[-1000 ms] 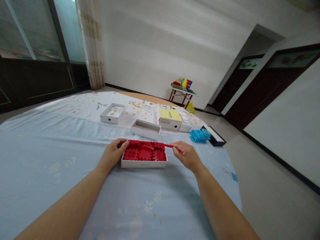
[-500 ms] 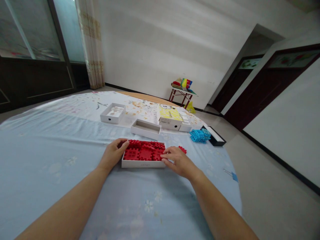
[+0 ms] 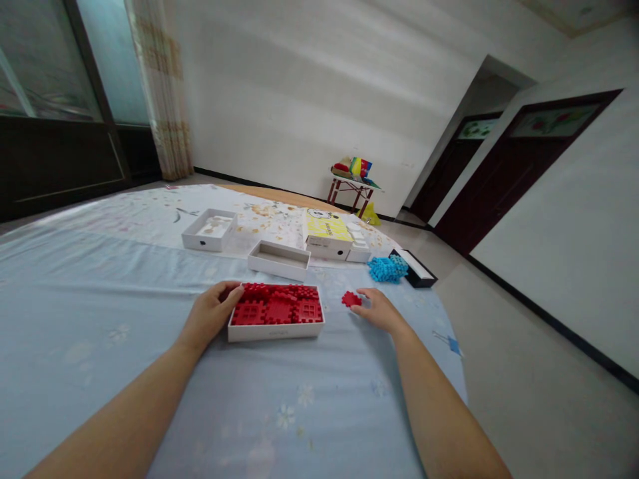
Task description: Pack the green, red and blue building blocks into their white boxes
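A white box [image 3: 276,332] stands on the cloth in front of me, filled with red interlocking plastic blocks [image 3: 279,309]; some of them have window-like grids. My left hand [image 3: 212,309] grips the box's left end, thumb at the rim. To the right of the box, a single loose red block [image 3: 351,299] with a notched edge is at the fingertips of my right hand [image 3: 377,311]. Thumb and forefinger close on its right side, and it appears to rest on the cloth.
Behind the filled box are a white box lid [image 3: 279,259], another white box [image 3: 210,231] and a yellow-and-white carton [image 3: 327,234]. Blue interlocking pieces [image 3: 388,269] lie at the right beside a black box [image 3: 419,271]. The table's curved edge runs along the right.
My right hand has left the box's right end and moved right to the loose red block. My left hand stays on the box. The whole view has shifted slightly.
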A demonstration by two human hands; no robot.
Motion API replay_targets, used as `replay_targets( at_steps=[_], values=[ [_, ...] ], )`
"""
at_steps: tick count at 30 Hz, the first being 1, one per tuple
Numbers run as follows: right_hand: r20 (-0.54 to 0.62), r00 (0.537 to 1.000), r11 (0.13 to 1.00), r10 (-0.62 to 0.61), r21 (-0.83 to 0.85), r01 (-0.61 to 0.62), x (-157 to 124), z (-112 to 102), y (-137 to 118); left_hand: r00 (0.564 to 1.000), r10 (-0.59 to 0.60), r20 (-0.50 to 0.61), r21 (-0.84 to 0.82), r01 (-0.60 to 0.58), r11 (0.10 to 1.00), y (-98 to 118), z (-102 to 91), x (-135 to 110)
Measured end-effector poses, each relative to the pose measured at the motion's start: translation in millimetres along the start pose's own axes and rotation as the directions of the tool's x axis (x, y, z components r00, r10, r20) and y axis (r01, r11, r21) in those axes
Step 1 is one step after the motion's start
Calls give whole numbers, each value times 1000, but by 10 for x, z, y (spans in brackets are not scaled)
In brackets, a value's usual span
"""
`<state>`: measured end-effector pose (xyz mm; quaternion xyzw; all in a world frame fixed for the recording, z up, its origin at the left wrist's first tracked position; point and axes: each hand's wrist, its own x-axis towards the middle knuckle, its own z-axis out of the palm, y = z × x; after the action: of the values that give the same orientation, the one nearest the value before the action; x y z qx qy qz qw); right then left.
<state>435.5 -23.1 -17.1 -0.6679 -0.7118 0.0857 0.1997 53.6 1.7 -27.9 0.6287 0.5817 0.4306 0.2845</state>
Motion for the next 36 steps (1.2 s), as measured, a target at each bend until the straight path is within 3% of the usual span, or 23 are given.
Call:
replay_targets(
  at_steps=[5,9,12,14,17,21,26,30,33,36],
  values=[
    [78,995,998,-57,24,56,37,83,-17,1000,2,-8,4,-1,1000,4,-4,-8],
    [-83,994,986,-70,145,82,26,17,-176,1000,-3,-30,-4,3,1000,22,3,-18],
    [-183,970,952,-159,231,199,-36,-82,-492,999,-1,-35,-2,1,1000,31,8,-20],
    [-159,939,910,-306,242,337,-84,-131,-788,999,8,-36,-11,-8,1000,27,11,-20],
    [-82,853,824,-515,225,519,-117,-125,-1218,999,10,-38,-43,-12,999,12,15,-21],
    [39,768,760,-639,183,623,-62,6,-1538,1000,6,-12,-82,-7,997,-6,16,-28],
    [100,755,761,-648,102,640,8,84,-1616,1000,28,-6,-96,-28,995,-22,21,-31],
    [45,774,773,-632,105,626,-16,58,-1628,999,32,2,-106,-32,994,-28,31,-28],
    [7,761,755,-649,128,643,-55,77,-1631,1000,28,-2,-109,-28,994,-27,34,-24],
    [45,747,746,-663,111,656,-92,122,-1620,1000,25,-11,-94,-26,995,-21,29,-21]
  ],
)
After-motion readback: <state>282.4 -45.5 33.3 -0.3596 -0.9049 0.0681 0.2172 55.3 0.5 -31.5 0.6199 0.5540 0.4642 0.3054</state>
